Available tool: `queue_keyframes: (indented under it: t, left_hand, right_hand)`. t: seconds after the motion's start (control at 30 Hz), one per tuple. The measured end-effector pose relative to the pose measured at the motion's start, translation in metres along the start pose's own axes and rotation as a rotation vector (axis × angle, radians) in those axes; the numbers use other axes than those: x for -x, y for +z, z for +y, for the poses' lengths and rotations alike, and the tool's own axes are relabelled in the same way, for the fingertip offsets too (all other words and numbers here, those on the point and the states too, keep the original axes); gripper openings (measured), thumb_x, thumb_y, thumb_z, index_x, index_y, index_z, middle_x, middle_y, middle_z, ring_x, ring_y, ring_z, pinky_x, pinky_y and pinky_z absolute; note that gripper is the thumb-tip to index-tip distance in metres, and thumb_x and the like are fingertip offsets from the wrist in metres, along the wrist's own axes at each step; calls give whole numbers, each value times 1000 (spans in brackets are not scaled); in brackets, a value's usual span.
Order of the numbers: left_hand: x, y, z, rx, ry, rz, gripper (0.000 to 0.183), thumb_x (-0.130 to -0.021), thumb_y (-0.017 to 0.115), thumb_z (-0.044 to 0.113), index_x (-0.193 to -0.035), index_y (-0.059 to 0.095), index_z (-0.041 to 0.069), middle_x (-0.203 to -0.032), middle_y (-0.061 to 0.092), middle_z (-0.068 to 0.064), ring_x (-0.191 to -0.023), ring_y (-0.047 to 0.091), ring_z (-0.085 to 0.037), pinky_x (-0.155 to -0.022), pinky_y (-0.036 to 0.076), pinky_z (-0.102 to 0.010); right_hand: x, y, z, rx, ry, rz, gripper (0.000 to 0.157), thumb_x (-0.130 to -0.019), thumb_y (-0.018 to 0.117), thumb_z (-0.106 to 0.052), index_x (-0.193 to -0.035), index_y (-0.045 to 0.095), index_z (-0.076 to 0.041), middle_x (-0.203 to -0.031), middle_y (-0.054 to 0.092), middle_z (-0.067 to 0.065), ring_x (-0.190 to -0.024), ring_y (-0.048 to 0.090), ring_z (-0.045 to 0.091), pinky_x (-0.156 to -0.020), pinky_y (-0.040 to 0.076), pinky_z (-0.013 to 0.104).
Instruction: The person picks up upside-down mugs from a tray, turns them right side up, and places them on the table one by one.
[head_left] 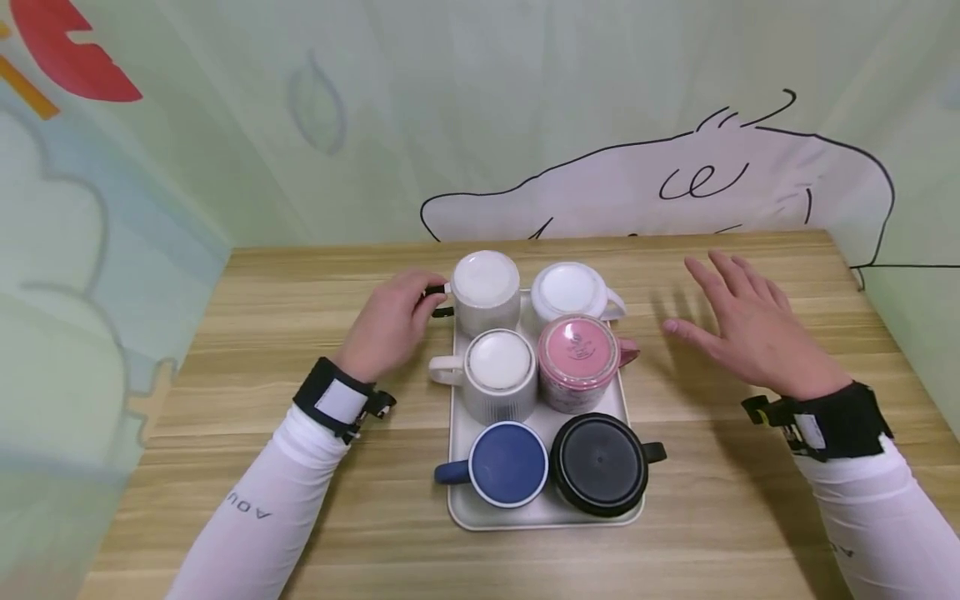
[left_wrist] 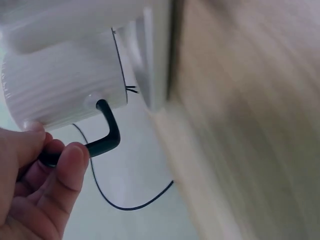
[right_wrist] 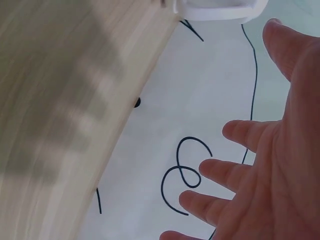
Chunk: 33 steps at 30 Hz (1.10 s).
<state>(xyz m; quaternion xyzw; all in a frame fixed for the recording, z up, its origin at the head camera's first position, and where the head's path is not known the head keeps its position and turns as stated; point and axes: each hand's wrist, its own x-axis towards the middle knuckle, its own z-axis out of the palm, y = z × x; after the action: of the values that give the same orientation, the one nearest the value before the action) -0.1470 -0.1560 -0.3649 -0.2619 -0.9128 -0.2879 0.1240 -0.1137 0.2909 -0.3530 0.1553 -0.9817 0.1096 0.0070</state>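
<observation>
Upside-down mugs stand in two columns on a pale tray (head_left: 468, 515). My left hand (head_left: 392, 323) pinches the black handle (left_wrist: 111, 131) of the white mug (head_left: 486, 287) at the tray's far left corner; that mug lies level with the tray's edge in the left wrist view. Beside it stands a white mug (head_left: 570, 292) with its handle to the right. The middle row has a ribbed white mug (head_left: 501, 367) and a pink mug (head_left: 577, 354). Nearest are a blue mug (head_left: 508, 464) and a black mug (head_left: 600, 464). My right hand (head_left: 757, 329) hovers right of the tray, fingers spread, holding nothing.
A wood-grain table (head_left: 300, 492) lies under the tray. Behind it hangs a pale green cloth (head_left: 525, 92) with cartoon drawings, close to the table's far edge. Black straps with small devices sit on both wrists.
</observation>
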Motion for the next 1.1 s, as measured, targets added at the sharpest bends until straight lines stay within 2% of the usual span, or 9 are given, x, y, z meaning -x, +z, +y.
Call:
queue_keyframes:
  t: [0.2, 0.4, 0.63, 0.83, 0.97, 1.1]
  left_hand:
    - [-4, -13, 7, 84, -4, 114, 21, -99, 62, 15, -114, 67, 2, -97, 64, -6, -80, 59, -16, -69, 51, -30]
    - [-10, -21, 17, 221, -30, 194, 21, -99, 62, 15, -115, 66, 1, -92, 62, -2, -70, 58, -11, -59, 50, -25]
    - [-23, -20, 30, 507, -87, 287, 18, -97, 63, 8, -111, 64, -4, -89, 66, -12, -68, 62, -18, -59, 55, -30]
    - [-40, -13, 41, 770, -82, 388, 17, -97, 62, 2, -108, 60, -10, -88, 64, -16, -63, 63, -20, -58, 56, -32]
    - [-50, -11, 51, 928, -79, 417, 15, -97, 60, 1, -106, 58, -10, -90, 63, -16, -63, 64, -20, -60, 57, -34]
    - [-58, -10, 60, 1034, -86, 407, 14, -98, 60, 4, -105, 58, -8, -90, 63, -16, -65, 66, -20, -63, 58, -36]
  right_hand:
    - [-7, -11, -9, -50, -37, 49, 88, -96, 55, -56, -161, 17, -11, -163, 12, 23, -144, 14, 50, -110, 9, 70]
    - [-16, -31, -27, -163, -123, 121, 83, -97, 60, -48, -161, 20, -13, -162, 20, 19, -144, 22, 44, -111, 20, 65]
    - [-31, -51, -60, -290, -191, 140, 76, -98, 60, -45, -159, 28, -15, -158, 33, 12, -143, 31, 33, -112, 28, 55]
    - [-46, -52, -88, -405, -219, 149, 67, -96, 63, -43, -152, 41, -14, -148, 47, 7, -129, 48, 31, -102, 41, 51]
    - [-55, -49, -105, -485, -228, 136, 63, -96, 63, -45, -149, 46, -16, -144, 51, 2, -122, 52, 25, -94, 45, 46]
    - [-65, -46, -122, -575, -236, 99, 59, -96, 63, -46, -144, 51, -14, -138, 56, -2, -115, 56, 18, -89, 47, 40]
